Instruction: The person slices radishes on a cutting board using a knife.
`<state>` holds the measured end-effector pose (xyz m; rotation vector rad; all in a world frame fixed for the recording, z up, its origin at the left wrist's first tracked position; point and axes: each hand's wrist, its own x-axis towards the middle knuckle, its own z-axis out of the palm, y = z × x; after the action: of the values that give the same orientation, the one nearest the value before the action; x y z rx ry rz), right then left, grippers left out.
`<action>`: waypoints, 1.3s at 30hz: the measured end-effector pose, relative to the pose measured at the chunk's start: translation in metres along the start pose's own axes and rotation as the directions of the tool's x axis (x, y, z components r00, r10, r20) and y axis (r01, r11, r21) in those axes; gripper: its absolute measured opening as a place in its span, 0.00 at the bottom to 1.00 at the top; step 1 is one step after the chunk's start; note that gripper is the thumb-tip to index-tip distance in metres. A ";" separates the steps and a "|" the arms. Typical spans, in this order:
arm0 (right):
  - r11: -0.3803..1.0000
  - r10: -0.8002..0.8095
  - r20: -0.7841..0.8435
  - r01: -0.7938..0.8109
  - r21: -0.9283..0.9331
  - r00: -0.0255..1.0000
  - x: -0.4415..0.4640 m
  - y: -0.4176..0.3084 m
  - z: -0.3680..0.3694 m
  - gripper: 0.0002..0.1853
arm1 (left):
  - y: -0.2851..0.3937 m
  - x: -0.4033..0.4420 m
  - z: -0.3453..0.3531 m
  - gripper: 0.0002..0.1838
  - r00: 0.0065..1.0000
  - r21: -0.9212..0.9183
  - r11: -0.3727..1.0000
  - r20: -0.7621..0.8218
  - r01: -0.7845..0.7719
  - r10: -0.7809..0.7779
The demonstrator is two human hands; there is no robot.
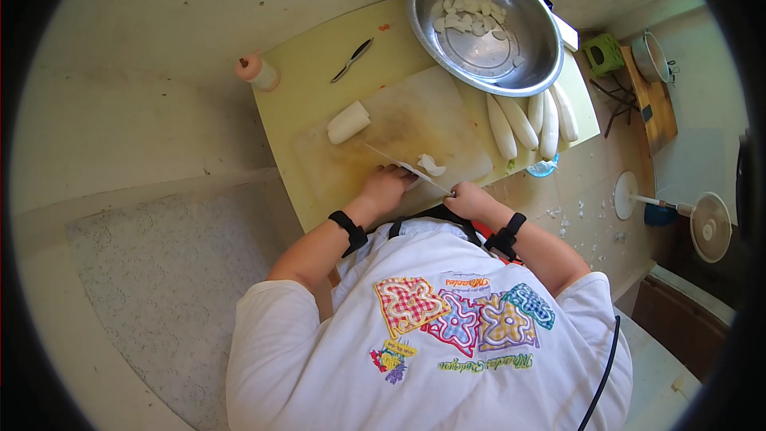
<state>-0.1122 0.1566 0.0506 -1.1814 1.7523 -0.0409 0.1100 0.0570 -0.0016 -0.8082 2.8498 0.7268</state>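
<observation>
My right hand (471,201) is closed round the handle of a kitchen knife (408,168), whose blade points away to the upper left over the cutting board (455,112). Close against the near side of the blade is my left hand (386,188), its fingers curled down at the board's near edge; whatever is under them is mostly hidden. A few white slices (431,164) lie just beyond the blade. Farther up the board rests a thick peeled piece of white radish (349,122), apart from both hands.
A large metal basin (487,28) holding white slices stands at the table's far right. Several whole white radishes (523,121) lie below it. A peeler (352,60) and a pink-topped bottle (258,71) are at the left. A fan (708,227) stands right.
</observation>
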 end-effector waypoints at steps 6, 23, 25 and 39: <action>1.000 -0.003 0.008 0.003 -0.007 1.000 0.003 0.000 0.000 0.21 | 0.000 0.000 -0.002 0.26 1.000 -0.001 1.000 0.012 0.005 -0.005; 0.999 0.033 0.052 -0.031 -0.041 0.998 0.018 -0.008 -0.001 0.23 | -0.002 0.002 0.006 0.28 1.000 -0.046 0.999 0.010 0.025 -0.024; 0.999 0.026 0.042 -0.024 -0.049 0.999 0.019 -0.008 -0.001 0.22 | -0.003 0.003 0.006 0.28 1.000 -0.039 0.999 0.018 0.025 -0.024; 1.000 0.010 0.004 -0.010 0.014 1.000 0.013 -0.011 -0.007 0.22 | 0.001 -0.001 0.003 0.24 0.999 -0.049 0.999 -0.039 0.016 -0.018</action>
<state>-0.1102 0.1382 0.0508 -1.1621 1.7516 -0.0446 0.1106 0.0592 -0.0035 -0.8626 2.8666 0.7893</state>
